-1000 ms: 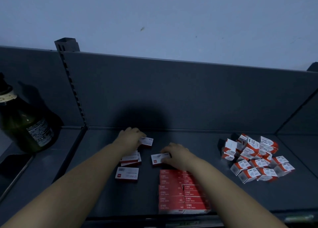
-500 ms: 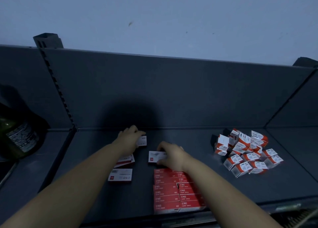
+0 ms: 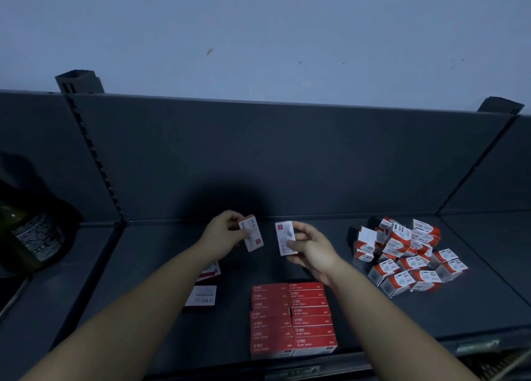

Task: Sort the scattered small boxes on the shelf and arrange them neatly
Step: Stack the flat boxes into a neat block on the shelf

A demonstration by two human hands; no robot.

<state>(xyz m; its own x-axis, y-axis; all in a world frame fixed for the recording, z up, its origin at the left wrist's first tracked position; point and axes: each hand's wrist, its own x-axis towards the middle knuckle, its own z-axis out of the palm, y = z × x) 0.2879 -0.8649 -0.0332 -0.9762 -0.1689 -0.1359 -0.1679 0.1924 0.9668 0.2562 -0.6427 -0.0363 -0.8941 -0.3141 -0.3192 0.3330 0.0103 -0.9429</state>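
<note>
Dim shelf [image 3: 359, 317], box print hard to read, loose boxes [image 3: 205, 287] partly hidden under left forearm, left hand [image 3: 222, 237] pinching one white box [image 3: 251, 236], right hand [image 3: 314, 247] pinching another white box [image 3: 284, 237], both lifted near the back edge.

The dark bottle [image 3: 26, 231] is running off the left edge, its top sinking into shadow and its label too blurred to read. The left forearm [image 3: 138, 309] is covering most of a half-hidden box [image 3: 212, 271] on the shelf [image 3: 149, 251] and clipping the side of a white box [image 3: 202, 294] beside it. The left hand [image 3: 224, 234] is hiding one edge of the left-hand box [image 3: 252, 237]. The right hand [image 3: 313, 248] is masking the lower end of the right-hand box [image 3: 284, 235] with its thumb. Print on the red rows [image 3: 291, 317] is coming through too small to read. In the heap [image 3: 402, 254] at right, back boxes are sitting partly hidden behind front ones. Both arms are running out past the bottom edge.
</note>
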